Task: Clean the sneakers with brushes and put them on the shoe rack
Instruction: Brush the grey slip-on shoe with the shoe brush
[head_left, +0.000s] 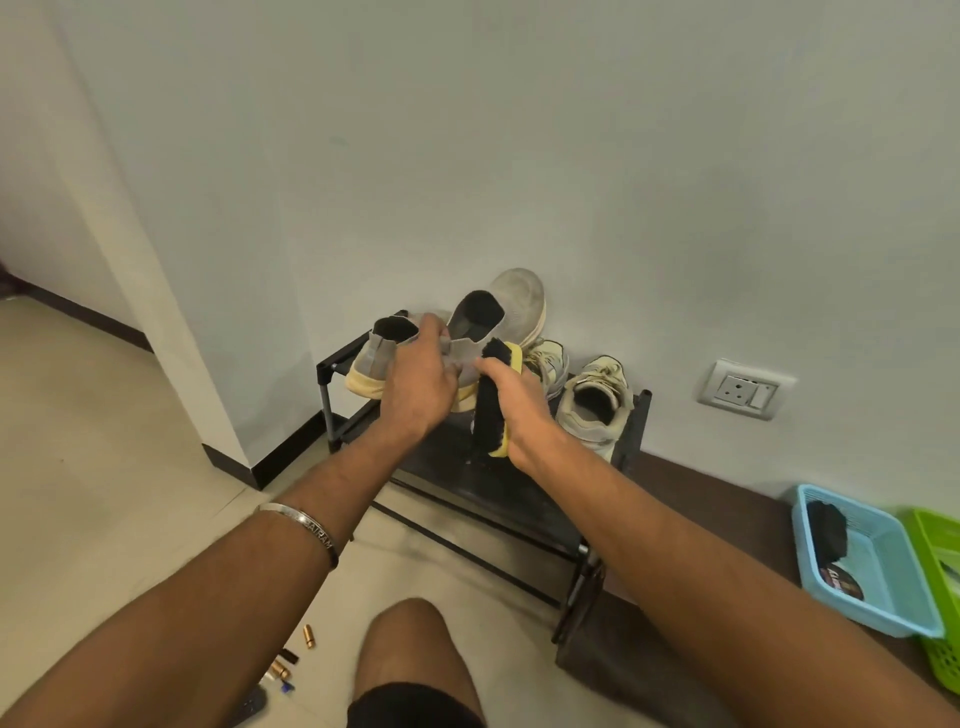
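Observation:
My left hand (421, 379) grips the heel collar of a grey knit sneaker (498, 317), which is tilted toe-up against the wall above the black shoe rack (483, 483). A second grey sneaker (376, 358) with a yellowed sole sits on the rack's top left, just beside that hand. My right hand (519, 405) holds a yellow-backed brush with black bristles (493, 400), bristles facing left, next to the held sneaker's heel. A pair of pale laced sneakers (592, 400) stands on the right of the rack's top shelf.
A blue basket (872, 566) with a black brush and a polish tin sits on a dark ledge at right, beside a green basket (940, 577). A wall socket (745, 389) is right of the rack. Small metal tubes (291, 660) lie on the floor. My knee (410, 649) is below.

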